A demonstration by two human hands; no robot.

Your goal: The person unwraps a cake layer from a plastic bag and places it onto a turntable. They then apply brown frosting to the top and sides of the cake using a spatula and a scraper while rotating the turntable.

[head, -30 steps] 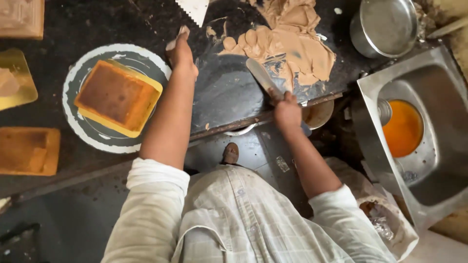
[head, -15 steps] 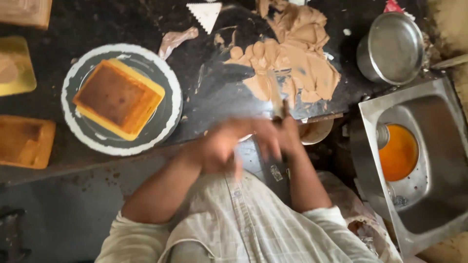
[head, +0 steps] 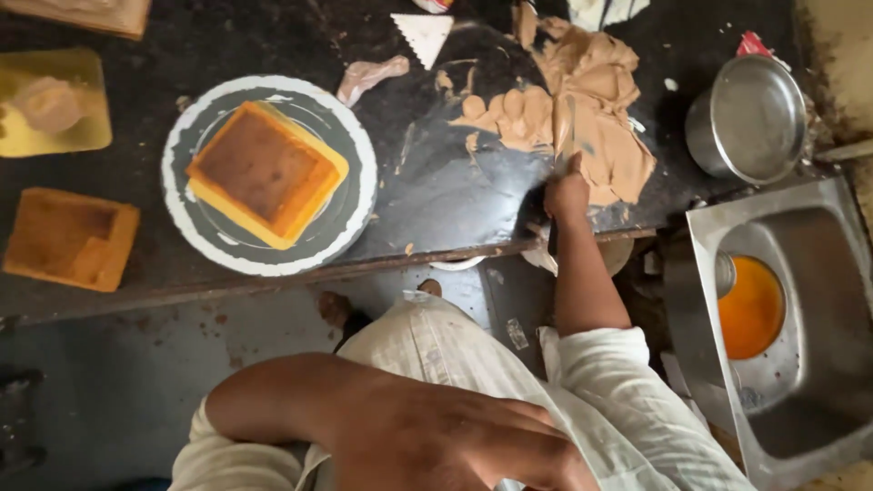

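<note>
Head view, looking straight down at a dark counter (head: 273, 36). Our right hand (head: 566, 195) is closed around the handle of a palette knife (head: 566, 127), whose blade lies flat in the mass of light-brown icing (head: 591, 100) spread on the counter. We judge the step to be loading the blade with icing; the next move would call for lifting the charge cleanly and carrying it leftward. The knife's long axis runs nearly straight away from us, tip pointing to the far edge of the counter. Our left hand (head: 446, 441) hangs low near the shirt, fingers loosely extended, holding nothing. A square sponge cake (head: 264, 173) sits on a round turntable (head: 350, 227), well left of the icing.
</note>
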